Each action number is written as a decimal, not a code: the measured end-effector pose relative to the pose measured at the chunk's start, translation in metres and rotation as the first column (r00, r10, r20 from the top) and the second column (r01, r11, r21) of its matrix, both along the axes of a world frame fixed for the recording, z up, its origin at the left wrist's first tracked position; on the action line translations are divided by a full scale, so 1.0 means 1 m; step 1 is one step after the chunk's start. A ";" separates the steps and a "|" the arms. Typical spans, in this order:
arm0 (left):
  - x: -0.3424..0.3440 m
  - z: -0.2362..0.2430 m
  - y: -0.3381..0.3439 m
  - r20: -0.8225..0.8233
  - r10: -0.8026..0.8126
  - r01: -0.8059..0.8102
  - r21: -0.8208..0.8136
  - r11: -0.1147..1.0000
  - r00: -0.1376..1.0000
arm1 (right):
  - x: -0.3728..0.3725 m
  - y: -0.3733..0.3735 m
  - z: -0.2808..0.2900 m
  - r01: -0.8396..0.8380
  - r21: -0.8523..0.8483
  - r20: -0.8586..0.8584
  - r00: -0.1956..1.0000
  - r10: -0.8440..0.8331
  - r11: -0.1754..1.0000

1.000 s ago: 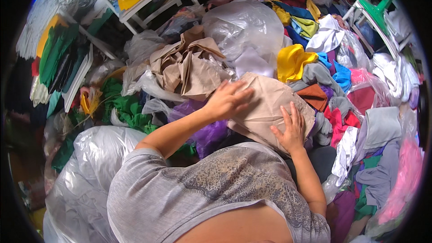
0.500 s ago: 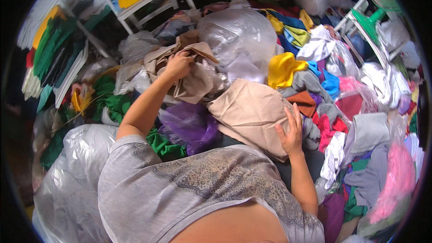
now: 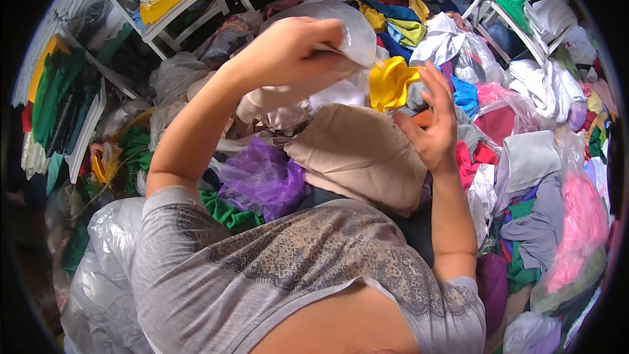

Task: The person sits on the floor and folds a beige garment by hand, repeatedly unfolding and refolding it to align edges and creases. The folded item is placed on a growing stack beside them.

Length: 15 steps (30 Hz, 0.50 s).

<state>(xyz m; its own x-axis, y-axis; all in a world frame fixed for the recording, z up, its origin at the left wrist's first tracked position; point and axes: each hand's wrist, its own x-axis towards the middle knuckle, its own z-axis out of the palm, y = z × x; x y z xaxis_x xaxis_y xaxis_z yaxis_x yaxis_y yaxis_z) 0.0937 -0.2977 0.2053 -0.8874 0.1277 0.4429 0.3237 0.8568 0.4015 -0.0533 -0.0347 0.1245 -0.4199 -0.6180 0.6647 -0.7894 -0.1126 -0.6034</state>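
Note:
My left hand (image 3: 295, 52) is raised above the heap, its fingers closed on a beige cloth piece (image 3: 311, 73). The piece hangs below the hand and stretches toward the yellow cloth, partly smeared by motion. My right hand (image 3: 432, 128) is held up at the right, fingers and thumb apart, with nothing visible in it. Below and between the hands lies a stack of beige cloth (image 3: 357, 154) on my lap, flat with creases. More crumpled beige cloth (image 3: 285, 118) lies beyond it, partly hidden by the lifted piece.
Purple sheer plastic (image 3: 262, 180) and green cloth (image 3: 229, 213) lie left of the stack. Mixed fabrics surround me, including a yellow cloth (image 3: 393, 84) and a folded grey cloth (image 3: 531, 157). White racks (image 3: 190, 3) and a green stand (image 3: 514, 10) are at the back.
My left hand has lifted a beige piece from the crumpled pile, up and to the right. My right hand has risen off the stack's right edge.

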 end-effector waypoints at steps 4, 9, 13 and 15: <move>-0.026 0.029 0.047 0.061 -0.244 0.246 -0.028 0.969 0.968 | -0.002 -0.029 0.045 -0.117 0.068 -0.091 0.988 0.123 0.991; -0.040 0.032 0.037 0.182 -0.142 0.148 -0.020 0.989 0.973 | -0.030 -0.006 0.064 -0.200 0.175 0.202 0.966 0.164 0.964; -0.053 0.017 0.003 0.381 -0.073 0.067 0.029 0.997 0.922 | -0.073 0.018 0.067 -0.075 0.238 0.255 0.967 0.012 0.968; -0.063 0.013 -0.009 0.292 -0.017 0.014 0.014 1.000 0.956 | -0.094 0.022 0.070 0.039 0.218 0.100 0.993 -0.062 0.975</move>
<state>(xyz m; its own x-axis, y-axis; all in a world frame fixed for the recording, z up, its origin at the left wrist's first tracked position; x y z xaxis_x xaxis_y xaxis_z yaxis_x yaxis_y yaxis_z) 0.0310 -0.3063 0.2185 -0.9763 0.1387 0.1663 0.2039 0.8471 0.4908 -0.1470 -0.0132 0.1947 -0.5152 -0.7178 0.4683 -0.7213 0.0680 -0.6893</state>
